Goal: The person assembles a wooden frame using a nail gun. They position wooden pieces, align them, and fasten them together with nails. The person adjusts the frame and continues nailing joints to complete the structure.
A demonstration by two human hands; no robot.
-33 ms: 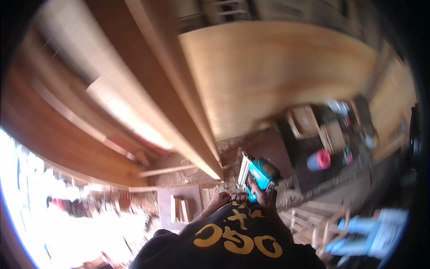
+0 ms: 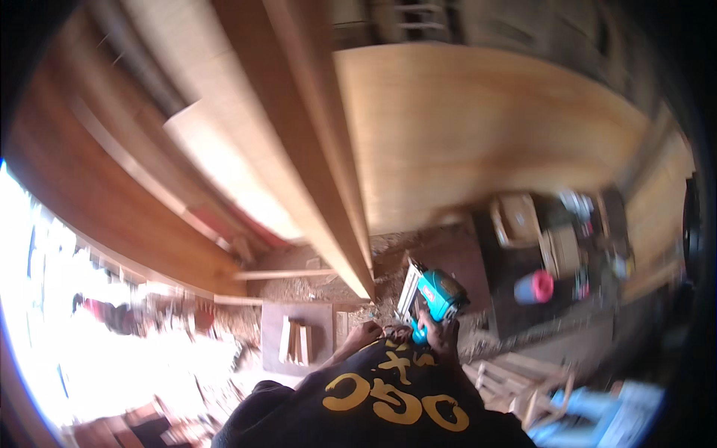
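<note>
My right hand (image 2: 442, 335) is wrapped round the handle of a teal nail gun (image 2: 441, 293), held close in front of my dark shirt. The gun's silver magazine (image 2: 408, 290) faces up and to the left. To its left is my left hand (image 2: 364, 333), close to my shirt front, its fingers too small and blurred to read. Between the two hands lies a small brownish thing that I cannot make out. A long wooden beam (image 2: 321, 175) comes down from the upper left and ends just beyond my hands.
A large plywood sheet (image 2: 478, 127) spans the far side. On the right, a dark table (image 2: 515, 317) bears a pink-and-grey cup (image 2: 533, 287) and cardboard boxes (image 2: 515, 220). Short wood blocks (image 2: 296, 342) sit on a brown board at left. Wood shavings cover the floor; timber frames lie at lower right.
The whole view has shifted, so the beam, the plywood and the table appear farther right or lower. Both hands and the nail gun keep nearly the same place before my body.
</note>
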